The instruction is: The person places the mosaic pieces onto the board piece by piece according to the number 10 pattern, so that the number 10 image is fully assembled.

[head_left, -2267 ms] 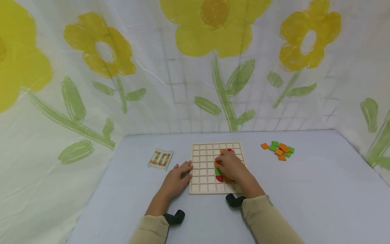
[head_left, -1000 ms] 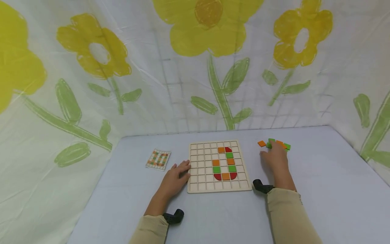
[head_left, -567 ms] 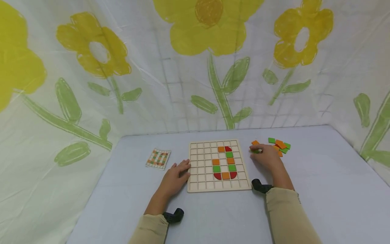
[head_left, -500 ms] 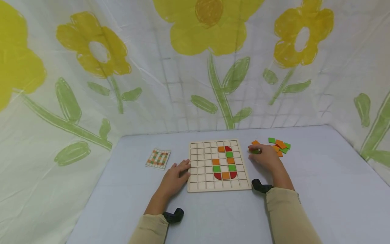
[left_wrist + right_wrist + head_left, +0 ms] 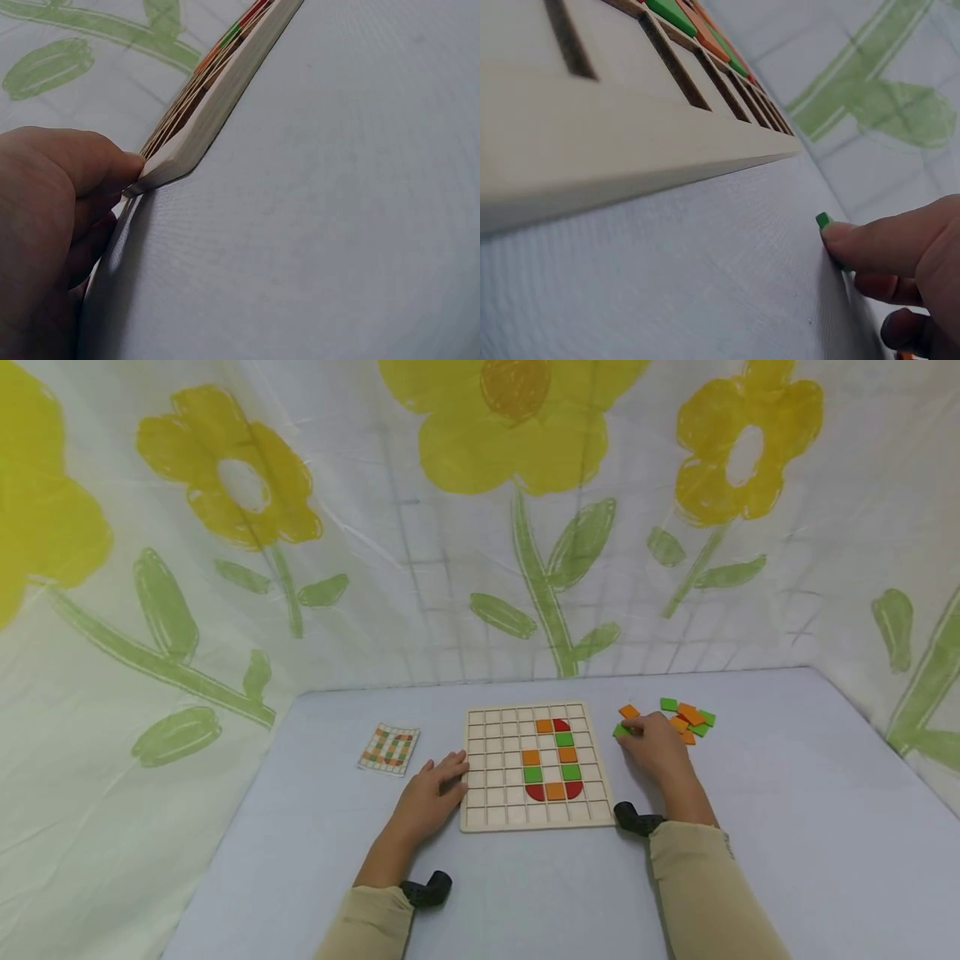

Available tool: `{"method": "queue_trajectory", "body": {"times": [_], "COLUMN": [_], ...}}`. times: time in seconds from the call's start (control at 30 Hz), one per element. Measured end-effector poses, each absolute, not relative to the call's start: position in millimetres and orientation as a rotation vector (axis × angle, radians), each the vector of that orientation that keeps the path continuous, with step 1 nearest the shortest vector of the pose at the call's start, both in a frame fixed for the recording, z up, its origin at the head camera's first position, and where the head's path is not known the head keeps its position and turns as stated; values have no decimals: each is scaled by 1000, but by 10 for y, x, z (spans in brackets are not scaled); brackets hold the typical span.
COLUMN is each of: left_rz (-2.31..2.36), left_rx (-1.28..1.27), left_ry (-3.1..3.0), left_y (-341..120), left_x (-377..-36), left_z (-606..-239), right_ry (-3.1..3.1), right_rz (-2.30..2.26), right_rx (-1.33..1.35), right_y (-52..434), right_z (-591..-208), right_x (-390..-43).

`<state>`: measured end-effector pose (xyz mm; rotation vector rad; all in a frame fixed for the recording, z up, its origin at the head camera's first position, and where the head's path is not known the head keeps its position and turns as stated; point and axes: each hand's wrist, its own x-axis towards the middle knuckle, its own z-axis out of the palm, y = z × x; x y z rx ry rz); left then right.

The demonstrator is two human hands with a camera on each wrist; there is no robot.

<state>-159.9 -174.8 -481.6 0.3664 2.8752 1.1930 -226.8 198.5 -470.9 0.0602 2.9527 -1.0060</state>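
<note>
Since the wooden grid board lies flat mid-table, the left hand rests against its left edge with relaxed fingers, probably to stop it sliding. Just right of the board, the right hand pinches one green tile, low on the table, near the loose tile pile.

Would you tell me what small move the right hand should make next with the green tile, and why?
Probably carry it left over the wooden grid board. The right hand pinches a green tile just off the board's right edge, the tile loop on the board has gaps on its left side, and the left hand rests on the board's left edge.
</note>
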Motion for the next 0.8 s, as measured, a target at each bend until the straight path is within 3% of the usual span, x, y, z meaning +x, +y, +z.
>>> {"method": "queue_trajectory", "body": {"times": [0.5,0.8], "left_rz": [1182,1211], "left_rx": [348,374], "left_ry": [2887,2873], "left_y": [-1775,-1762], "left_x": [-1629,-1612], "left_z": [-4856,-4860], "right_ry": [2907,2768], "right_rz": [-1009,-1117], "right_rx": [31,-350], "right_y": [1903,1424], "right_z": [-4675,-4489], "right_x": [-2293,-2288]}}
